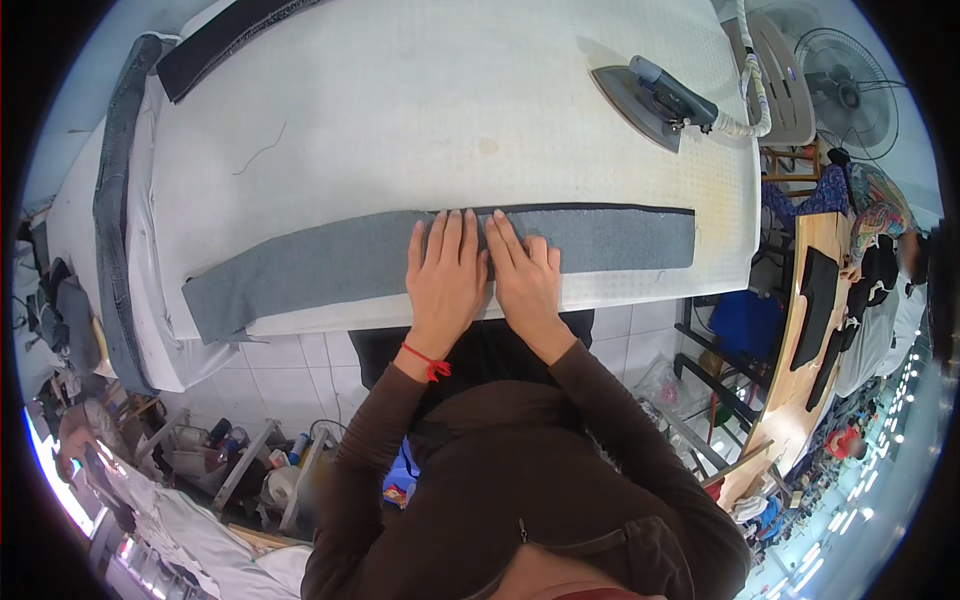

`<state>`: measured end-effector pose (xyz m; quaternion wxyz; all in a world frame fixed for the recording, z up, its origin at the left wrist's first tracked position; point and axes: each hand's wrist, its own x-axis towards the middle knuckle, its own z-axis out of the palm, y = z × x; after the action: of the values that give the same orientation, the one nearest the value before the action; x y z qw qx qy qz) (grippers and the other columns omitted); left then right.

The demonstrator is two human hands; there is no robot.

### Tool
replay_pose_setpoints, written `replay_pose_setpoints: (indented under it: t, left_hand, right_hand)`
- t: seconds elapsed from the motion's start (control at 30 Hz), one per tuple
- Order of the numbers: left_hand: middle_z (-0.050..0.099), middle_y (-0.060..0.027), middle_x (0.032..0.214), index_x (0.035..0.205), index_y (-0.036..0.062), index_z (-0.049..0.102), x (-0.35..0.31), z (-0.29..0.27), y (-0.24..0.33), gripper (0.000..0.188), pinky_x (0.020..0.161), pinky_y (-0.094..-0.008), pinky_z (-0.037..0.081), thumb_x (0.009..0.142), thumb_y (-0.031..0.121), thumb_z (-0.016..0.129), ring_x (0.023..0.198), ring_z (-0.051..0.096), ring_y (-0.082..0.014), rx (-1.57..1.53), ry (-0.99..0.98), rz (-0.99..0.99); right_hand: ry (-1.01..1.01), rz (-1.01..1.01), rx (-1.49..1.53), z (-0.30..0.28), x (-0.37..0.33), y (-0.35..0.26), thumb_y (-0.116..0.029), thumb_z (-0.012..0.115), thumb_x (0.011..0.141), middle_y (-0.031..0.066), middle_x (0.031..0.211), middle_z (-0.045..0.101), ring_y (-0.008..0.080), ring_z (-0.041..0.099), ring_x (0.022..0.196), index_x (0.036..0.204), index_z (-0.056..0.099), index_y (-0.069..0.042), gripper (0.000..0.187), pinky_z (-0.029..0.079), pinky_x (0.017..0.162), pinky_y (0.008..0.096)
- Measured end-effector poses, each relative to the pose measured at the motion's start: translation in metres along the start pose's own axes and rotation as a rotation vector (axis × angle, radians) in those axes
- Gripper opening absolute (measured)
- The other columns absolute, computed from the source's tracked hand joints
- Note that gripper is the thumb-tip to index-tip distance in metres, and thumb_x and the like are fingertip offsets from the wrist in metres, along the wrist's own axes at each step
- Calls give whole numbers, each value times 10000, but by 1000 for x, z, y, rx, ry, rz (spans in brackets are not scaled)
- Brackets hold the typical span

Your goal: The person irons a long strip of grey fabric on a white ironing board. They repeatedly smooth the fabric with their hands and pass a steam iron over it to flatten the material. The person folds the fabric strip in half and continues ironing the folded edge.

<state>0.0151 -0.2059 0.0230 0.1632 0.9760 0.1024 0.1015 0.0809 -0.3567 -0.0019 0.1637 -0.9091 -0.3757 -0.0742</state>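
Note:
A long grey fabric strip [620, 240] lies across the near part of the white padded table [400, 130]. A narrow dark edge shows along its far side, and its left end bends toward the table's near edge. My left hand [447, 275] rests flat on the strip's middle, fingers stretched toward the dark edge. Close beside it, my right hand [527, 285] presses on the same cloth with two fingers straight and the others bent. Neither hand grips the cloth. An iron [655, 100] with a pale wrapped hose sits at the far right, apart from both hands.
Dark folded fabric [215, 55] lies at the far left, with a long grey cloth roll [120, 210] along the left edge. A loose thread [262, 150] lies on the cover. Rightward are a fan [848, 92], a wooden table [800, 400] with black pieces, and another person [885, 205].

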Motion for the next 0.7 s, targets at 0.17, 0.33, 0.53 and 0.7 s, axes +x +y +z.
replay_pose_setpoints:
  t: [0.17,0.33,0.53,0.7]
  left_hand:
    - [664,-203,1611,1602,-12,648,-7,20,-3,583,1364,-584,378,1084,244,724,1588,563,-386,-63,4,11]
    - [619,-206,1671,1624,-1,639,-8,16,-3,585,1366,-592,381,1092,226,726,1610,543,-388,-88,-2,-1]
    - [595,-194,1703,1645,9,626,-7,21,-8,592,1372,-592,368,1117,260,718,1630,518,-385,-79,49,-20]
    - [597,-192,1705,1662,-8,598,-9,24,-6,608,1384,-588,353,1125,259,701,1634,515,-388,-104,41,-45]
  right_hand:
    - [-11,-2,8,1,-1,0,-179,733,1030,29,1723,655,243,625,1078,1566,729,-77,545,456,909,412]
    - [-5,13,100,-4,8,1,-124,755,981,45,1629,693,283,642,1138,1534,740,-63,557,499,982,459]
    - [119,-61,217,5,44,17,-86,791,914,40,1207,737,305,658,1125,1280,806,-87,367,520,957,476]
    - [132,-127,168,14,52,24,-77,786,890,51,1180,728,299,658,1086,1223,791,-76,333,516,932,460]
